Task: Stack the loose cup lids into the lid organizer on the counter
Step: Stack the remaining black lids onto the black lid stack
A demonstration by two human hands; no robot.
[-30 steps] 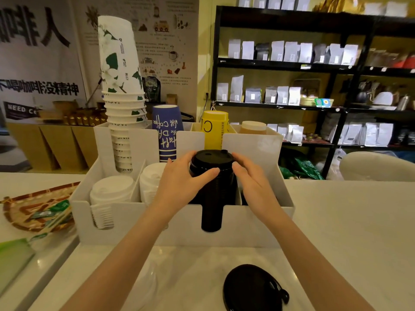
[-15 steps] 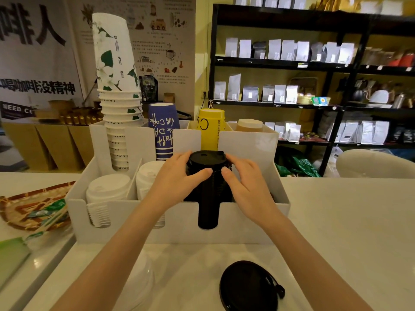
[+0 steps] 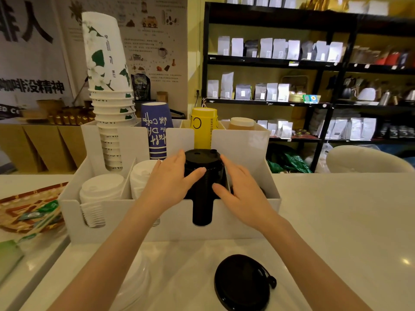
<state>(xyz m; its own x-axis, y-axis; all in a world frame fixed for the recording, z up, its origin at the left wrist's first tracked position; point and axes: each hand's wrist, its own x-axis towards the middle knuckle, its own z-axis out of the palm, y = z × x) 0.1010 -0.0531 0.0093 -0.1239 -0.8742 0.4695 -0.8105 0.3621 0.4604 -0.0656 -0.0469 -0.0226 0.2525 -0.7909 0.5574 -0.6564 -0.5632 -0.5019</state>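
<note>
A white lid organizer (image 3: 175, 223) stands on the counter. In its third front slot sits a tall stack of black lids (image 3: 203, 167). My left hand (image 3: 168, 185) wraps the stack's left side, thumb across its front. Against its right side presses my right hand (image 3: 242, 194), fingers spread along the stack. One loose black lid (image 3: 242, 281) with a plug tab lies on the counter in front of the organizer. Two stacks of white lids (image 3: 101, 189) (image 3: 141, 176) fill the slots to the left.
Paper cup stacks stand in the organizer's rear slots: a tall white-and-green one (image 3: 107, 75), a blue one (image 3: 156, 131), a yellow one (image 3: 203, 126). Clear lids (image 3: 134, 281) lie near the front left. A woven tray (image 3: 27, 207) sits at the left. Shelves stand behind the counter.
Both hands have slid from the top of the black lid stack down its sides, and the stack sits slightly lower in its slot. The loose lid has not moved.
</note>
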